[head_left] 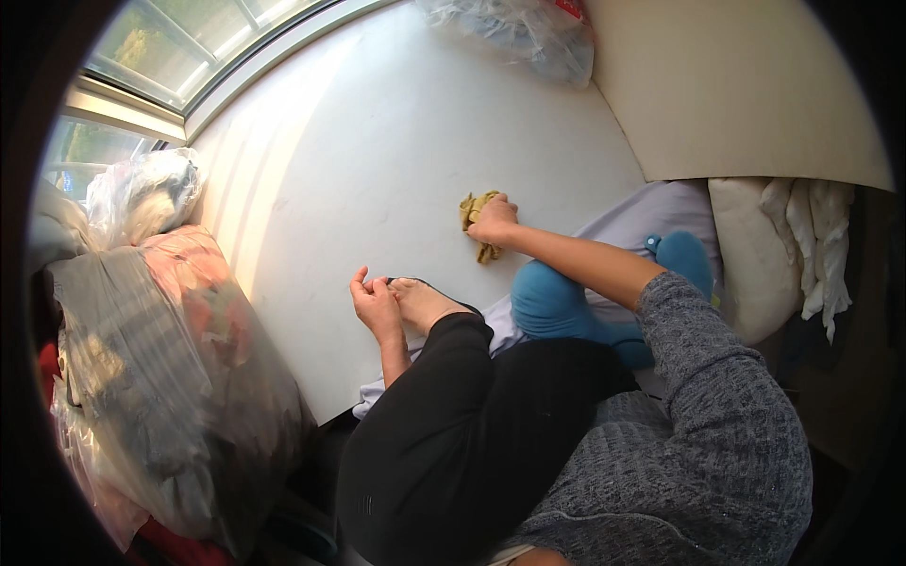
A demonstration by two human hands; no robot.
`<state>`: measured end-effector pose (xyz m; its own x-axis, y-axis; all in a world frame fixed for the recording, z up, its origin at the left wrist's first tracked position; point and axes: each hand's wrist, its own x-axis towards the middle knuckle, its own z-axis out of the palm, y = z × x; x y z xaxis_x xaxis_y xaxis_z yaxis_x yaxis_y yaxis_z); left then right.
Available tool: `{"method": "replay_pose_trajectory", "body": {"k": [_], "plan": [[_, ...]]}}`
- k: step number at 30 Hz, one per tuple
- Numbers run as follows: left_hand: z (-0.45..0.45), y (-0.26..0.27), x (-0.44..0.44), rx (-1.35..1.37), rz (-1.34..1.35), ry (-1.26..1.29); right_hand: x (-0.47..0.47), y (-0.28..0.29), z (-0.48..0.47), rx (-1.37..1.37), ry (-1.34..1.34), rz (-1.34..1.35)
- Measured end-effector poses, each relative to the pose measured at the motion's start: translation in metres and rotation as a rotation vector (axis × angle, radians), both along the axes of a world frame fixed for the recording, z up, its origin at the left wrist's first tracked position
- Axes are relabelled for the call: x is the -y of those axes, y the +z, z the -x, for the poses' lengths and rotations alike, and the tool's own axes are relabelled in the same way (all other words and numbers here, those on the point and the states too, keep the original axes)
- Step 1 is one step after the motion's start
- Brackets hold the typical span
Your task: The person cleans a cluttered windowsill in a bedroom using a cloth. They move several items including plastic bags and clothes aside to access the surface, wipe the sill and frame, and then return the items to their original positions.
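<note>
My right hand (495,221) grips a crumpled yellow-brown cloth (488,251) against the white flat surface (340,184). Part of the cloth hangs out below and to the left of the fingers. My left hand (376,301) is beside the toes of my bare foot (423,303), its fingers partly curled; I see nothing held in it. Black trousers cover my bent legs. By my right forearm lies a blue cushion-like thing (555,301), on a pale lilac cloth (623,216).
Large filled plastic bags (177,339) stand at the left, below a window (191,42). Another clear plastic bag (524,42) lies at the far edge. A cream panel (729,92) and folded white bedding (754,262) are at the right.
</note>
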<state>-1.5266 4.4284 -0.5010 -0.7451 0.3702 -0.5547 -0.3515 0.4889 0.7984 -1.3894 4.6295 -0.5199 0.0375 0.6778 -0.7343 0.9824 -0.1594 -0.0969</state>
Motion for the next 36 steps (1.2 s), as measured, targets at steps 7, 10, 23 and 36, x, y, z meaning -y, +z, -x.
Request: {"method": "replay_pose_trajectory", "body": {"k": [7,10,23,36], "plan": [[0.034,-0.022,0.012,-0.089,-0.192,0.365,0.118,0.023,0.198,-0.379,0.514,-0.034],[0.064,0.004,0.028,-0.083,-0.125,0.327,0.101,0.01,0.193,-0.84,0.385,0.065],[0.052,-0.02,-0.039,0.028,-0.083,0.159,-0.105,-0.013,-0.007,0.27,-0.169,-0.782],[0.114,-0.01,0.007,-0.063,-0.043,0.48,0.069,-0.001,0.252,-1.118,0.928,-0.404]]}}
